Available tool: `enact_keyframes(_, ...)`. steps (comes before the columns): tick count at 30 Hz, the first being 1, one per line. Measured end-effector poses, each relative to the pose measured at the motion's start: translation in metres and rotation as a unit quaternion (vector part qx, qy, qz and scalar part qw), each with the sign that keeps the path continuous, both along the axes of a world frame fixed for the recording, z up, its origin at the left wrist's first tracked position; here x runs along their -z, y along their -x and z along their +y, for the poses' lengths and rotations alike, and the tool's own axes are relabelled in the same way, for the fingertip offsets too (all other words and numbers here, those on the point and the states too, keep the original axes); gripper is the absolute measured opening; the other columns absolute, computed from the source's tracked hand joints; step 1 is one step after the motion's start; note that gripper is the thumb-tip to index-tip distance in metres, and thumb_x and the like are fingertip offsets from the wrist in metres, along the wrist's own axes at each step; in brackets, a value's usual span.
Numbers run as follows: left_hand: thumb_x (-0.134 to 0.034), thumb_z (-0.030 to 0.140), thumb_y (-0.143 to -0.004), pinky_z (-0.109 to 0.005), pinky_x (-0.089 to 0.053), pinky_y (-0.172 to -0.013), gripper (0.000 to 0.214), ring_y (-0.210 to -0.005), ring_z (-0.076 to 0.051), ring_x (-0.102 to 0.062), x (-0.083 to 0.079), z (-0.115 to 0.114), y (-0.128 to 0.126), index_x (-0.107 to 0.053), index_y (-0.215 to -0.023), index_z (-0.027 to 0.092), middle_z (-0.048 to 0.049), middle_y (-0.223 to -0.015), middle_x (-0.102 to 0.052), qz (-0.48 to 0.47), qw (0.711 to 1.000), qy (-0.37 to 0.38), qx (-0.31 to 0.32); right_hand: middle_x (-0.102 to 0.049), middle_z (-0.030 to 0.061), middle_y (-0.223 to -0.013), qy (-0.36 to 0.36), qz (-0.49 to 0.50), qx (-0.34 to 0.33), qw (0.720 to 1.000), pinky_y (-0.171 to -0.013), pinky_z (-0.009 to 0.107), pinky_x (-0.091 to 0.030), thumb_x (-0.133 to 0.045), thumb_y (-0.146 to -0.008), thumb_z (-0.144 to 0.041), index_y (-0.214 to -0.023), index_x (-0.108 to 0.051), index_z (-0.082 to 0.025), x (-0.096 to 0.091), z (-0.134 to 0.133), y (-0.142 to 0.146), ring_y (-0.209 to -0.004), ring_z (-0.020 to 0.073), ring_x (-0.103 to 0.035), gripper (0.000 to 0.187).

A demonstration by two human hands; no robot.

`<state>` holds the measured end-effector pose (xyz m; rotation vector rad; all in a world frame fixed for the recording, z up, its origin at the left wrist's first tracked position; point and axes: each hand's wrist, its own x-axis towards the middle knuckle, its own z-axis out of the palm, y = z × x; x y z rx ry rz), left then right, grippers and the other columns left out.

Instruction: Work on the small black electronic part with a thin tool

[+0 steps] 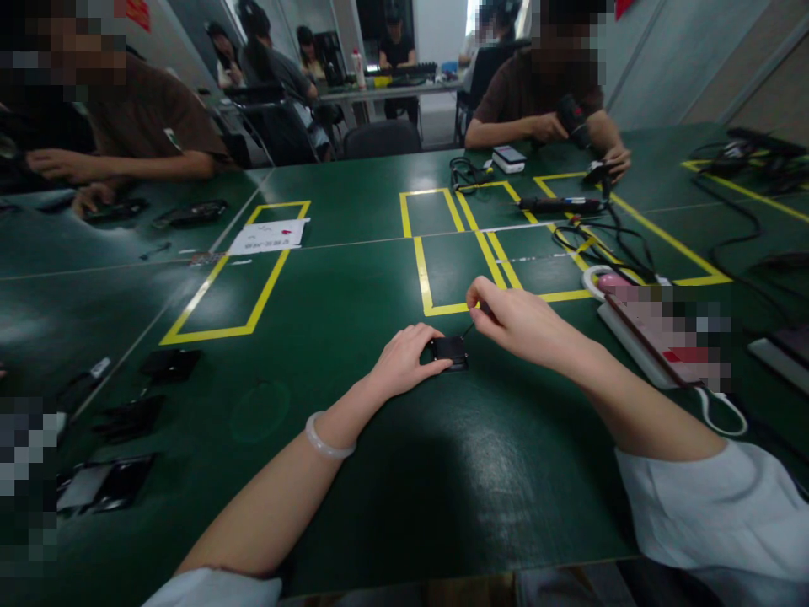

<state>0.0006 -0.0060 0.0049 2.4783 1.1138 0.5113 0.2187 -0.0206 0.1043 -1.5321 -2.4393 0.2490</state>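
Observation:
Flat on the green table lies a small black rectangular device (450,351). My left hand (408,358) grips it from the left, thumb along the near edge and fingers on the far edge. My right hand (509,316) is closed above and to the right of the device, pinching a thin dark screwdriver (468,330). Its shaft slants down to the device's far right corner; whether the tip touches a screw is too small to tell. Most of the handle is hidden in my fingers.
Yellow tape outlines (423,278) mark the table (354,295). To the right lie a phone-like object (663,337), cables and a black pen-shaped electric tool (559,205). Black parts (126,417) lie at left, near a paper sheet (269,236). Across, a co-worker's hand holds a drill (574,122).

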Motion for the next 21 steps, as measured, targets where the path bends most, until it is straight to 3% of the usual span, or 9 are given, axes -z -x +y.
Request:
enact_keyframes(4,-0.057,0.05,-0.088,-0.036,-0.046,-0.083,0.034,-0.096,-0.024,-0.056,0.0,0.0,0.0,-0.056,-0.107,0.021,-0.0051,-0.104,-0.06,0.001,1.0,-0.001,-0.002,-0.058,0.0011,-0.068,-0.006,-0.015,0.023,1.0,-0.055,0.026,-0.025,-0.036,-0.095,-0.039,-0.093,-0.049,-0.021,0.001,0.001,0.001,-0.062,0.0166,-0.053,0.022)
enact_keyframes(14,-0.058,0.049,-0.087,-0.036,-0.045,-0.082,0.035,-0.094,-0.023,-0.056,0.0,-0.001,0.001,-0.055,-0.107,0.021,-0.0052,-0.103,-0.06,-0.005,1.0,0.007,-0.004,-0.06,-0.0008,-0.071,0.003,0.012,-0.02,1.0,-0.056,0.025,-0.027,-0.044,-0.092,-0.032,-0.093,-0.047,-0.023,0.005,0.007,-0.013,-0.062,0.0137,-0.053,0.01)
enact_keyframes(21,-0.058,0.048,-0.087,-0.037,-0.045,-0.083,0.034,-0.094,-0.024,-0.056,0.0,-0.001,0.0,-0.056,-0.107,0.021,-0.0056,-0.104,-0.06,-0.004,1.0,0.002,-0.001,-0.059,0.0011,-0.066,-0.03,-0.044,0.043,0.998,-0.053,0.027,-0.022,-0.033,-0.097,-0.043,-0.092,-0.052,-0.021,0.002,0.003,0.001,-0.058,0.0161,-0.052,0.029)
